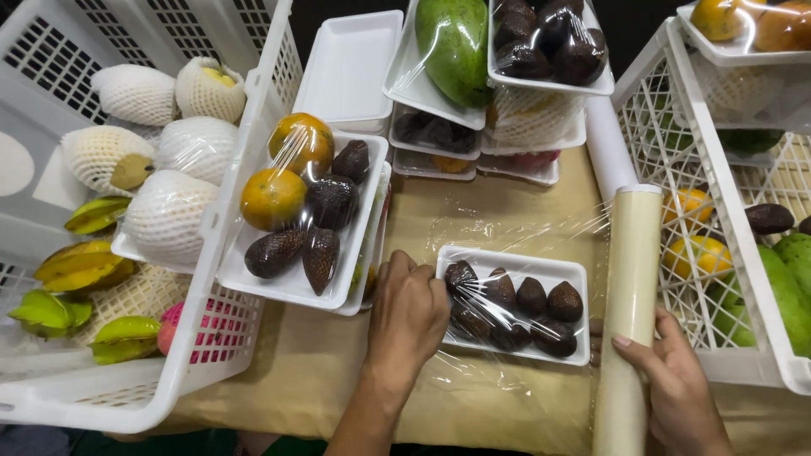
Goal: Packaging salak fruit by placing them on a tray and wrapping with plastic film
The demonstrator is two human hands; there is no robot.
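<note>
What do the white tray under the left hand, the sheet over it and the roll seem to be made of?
Tray: probably foam plastic, matte white, with a thick soft rim.
Sheet: thin clear plastic film, glossy and wrinkled, with the fruit showing through it.
Roll: the same film wound in many layers, so it looks cloudy cream. Its core is hidden.

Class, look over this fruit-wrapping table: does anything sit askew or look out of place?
Yes: the wrapped tray of oranges and snake fruit leans tilted on the rim of the white crate instead of lying flat like the tray under the left hand.
</note>
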